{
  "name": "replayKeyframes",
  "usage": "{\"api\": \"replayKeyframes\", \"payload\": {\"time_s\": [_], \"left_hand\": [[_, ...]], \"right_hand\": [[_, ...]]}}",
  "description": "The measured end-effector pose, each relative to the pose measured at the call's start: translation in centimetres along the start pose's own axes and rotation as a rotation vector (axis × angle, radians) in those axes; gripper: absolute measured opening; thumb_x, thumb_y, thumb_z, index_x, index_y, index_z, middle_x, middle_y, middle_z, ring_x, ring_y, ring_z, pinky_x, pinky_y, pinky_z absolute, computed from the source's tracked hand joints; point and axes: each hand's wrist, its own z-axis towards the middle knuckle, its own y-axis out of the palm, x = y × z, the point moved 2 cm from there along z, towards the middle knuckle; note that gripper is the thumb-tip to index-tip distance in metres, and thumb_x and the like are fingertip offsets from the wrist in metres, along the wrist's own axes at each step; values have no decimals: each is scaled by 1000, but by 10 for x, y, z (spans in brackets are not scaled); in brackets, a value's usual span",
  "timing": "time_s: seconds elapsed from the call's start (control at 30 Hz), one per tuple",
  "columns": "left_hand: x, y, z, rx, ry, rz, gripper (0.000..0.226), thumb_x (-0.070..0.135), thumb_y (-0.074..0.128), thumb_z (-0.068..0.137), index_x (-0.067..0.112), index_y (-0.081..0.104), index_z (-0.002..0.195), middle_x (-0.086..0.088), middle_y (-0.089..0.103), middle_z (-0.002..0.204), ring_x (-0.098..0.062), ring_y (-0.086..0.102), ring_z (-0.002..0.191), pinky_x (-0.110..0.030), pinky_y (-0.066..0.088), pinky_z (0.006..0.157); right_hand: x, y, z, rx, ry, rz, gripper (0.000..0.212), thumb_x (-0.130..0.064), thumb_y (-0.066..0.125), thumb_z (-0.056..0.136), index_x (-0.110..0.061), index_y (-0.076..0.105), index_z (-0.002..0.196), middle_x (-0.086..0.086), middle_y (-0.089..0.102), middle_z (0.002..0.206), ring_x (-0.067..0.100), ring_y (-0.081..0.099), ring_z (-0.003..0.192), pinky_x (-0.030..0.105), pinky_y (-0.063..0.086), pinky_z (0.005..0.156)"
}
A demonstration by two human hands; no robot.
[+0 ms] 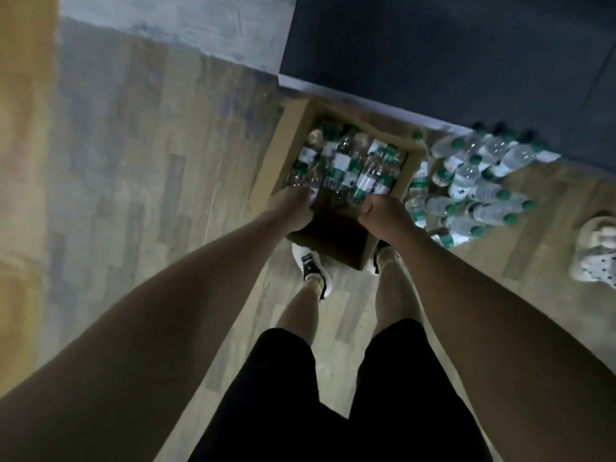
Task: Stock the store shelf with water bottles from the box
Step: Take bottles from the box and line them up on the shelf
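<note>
A brown cardboard box [286, 151] is held in front of me, above my feet and tilted, and packed with several clear water bottles [350, 165] with green and white labels. My left hand [293, 208] grips the box's near edge on the left side. My right hand [383, 215] grips the same near edge on the right side, fingers curled over the rim. The shelf is not in view.
A pack of several water bottles with green caps [480, 185] lies on the wooden floor [150, 195] right of the box. Another person's shoe [596, 251] is at the right edge. A dark wall panel [450, 55] rises behind. My own shoes [311, 268] stand under the box.
</note>
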Motion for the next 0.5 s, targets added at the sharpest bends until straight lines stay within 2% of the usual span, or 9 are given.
{"api": "replayKeyframes", "payload": {"time_s": [0.03, 0.13, 0.3, 0.43, 0.5], "left_hand": [[-7, 15, 15, 22, -10, -6, 30, 15, 52, 94, 9, 59, 123, -16, 60, 125, -36, 60, 109, -37, 49, 80], [-18, 44, 38, -50, -81, 9, 22, 17, 53, 95, 11, 59, 115, -13, 62, 116, -32, 61, 100, -40, 52, 76], [-40, 91, 83, -77, -118, 7, 22, 21, 53, 93, 14, 60, 112, -10, 63, 115, -30, 61, 102, -39, 54, 78], [-46, 129, 115, -94, -134, -14, 23, 21, 53, 94, 17, 58, 116, -8, 61, 114, -28, 60, 100, -35, 49, 70], [-44, 147, 133, -86, -126, -57, 21, 22, 53, 95, 15, 57, 114, -8, 60, 114, -27, 59, 99, -36, 51, 73]], "right_hand": [[9, 13, 14, -17, 9, -2, 14, -15, 60, 91, -4, 66, 97, 17, 66, 93, 29, 61, 83, 36, 53, 76], [31, 47, 49, -47, 38, -3, 16, -16, 60, 91, -3, 67, 98, 18, 67, 94, 33, 65, 90, 43, 56, 81], [55, 94, 100, -74, 61, 9, 20, -16, 60, 94, -2, 66, 107, 17, 67, 102, 31, 64, 94, 39, 55, 83], [73, 122, 140, -77, 74, 52, 26, -18, 61, 93, -7, 64, 116, 14, 65, 112, 29, 63, 100, 44, 55, 88], [84, 131, 159, -90, 70, 43, 30, -20, 60, 93, -9, 61, 121, 12, 62, 118, 29, 62, 106, 43, 54, 90]]}}
